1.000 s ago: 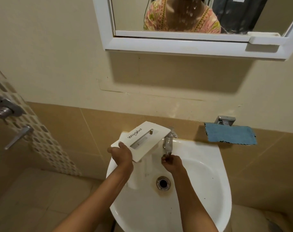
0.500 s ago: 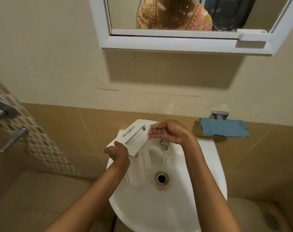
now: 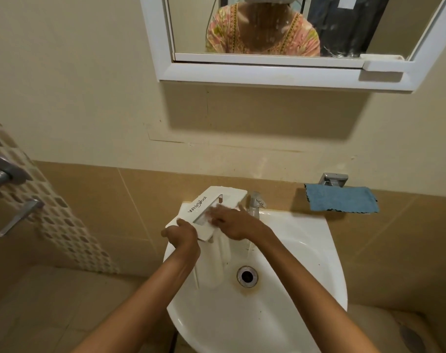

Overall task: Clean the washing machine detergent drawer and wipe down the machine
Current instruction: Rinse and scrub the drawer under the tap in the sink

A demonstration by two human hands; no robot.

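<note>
Hands are being worked together over the left side of the sink. The left hand (image 3: pixel 182 234) is being used as the clamp: its fingers are being curled round the near corner of the white plastic detergent drawer (image 3: pixel 227 197), with the forearm being held straight up from below. The drawer is being held tilted over the white ceramic wash basin (image 3: pixel 300 253), lettered front panel uppermost, while its body is hanging down into the bowl. The right hand (image 3: pixel 232 222) is being laid across the panel's handle recess, gripping nothing, its fingers fairly straight though blurred, and its wrist is being bent leftward just beside the chrome tap (image 3: pixel 255 202). The step is being judged as hand-rubbing the drawer during its wash; the machine wipe-down is not yet being reached. Next, the drawer is probably needing to be turned under the tap, and wet plastic is calling for a firm left grip. Further right, a folded blue cloth (image 3: pixel 341 200) is being kept on the ledge, well apart from both hands.
</note>
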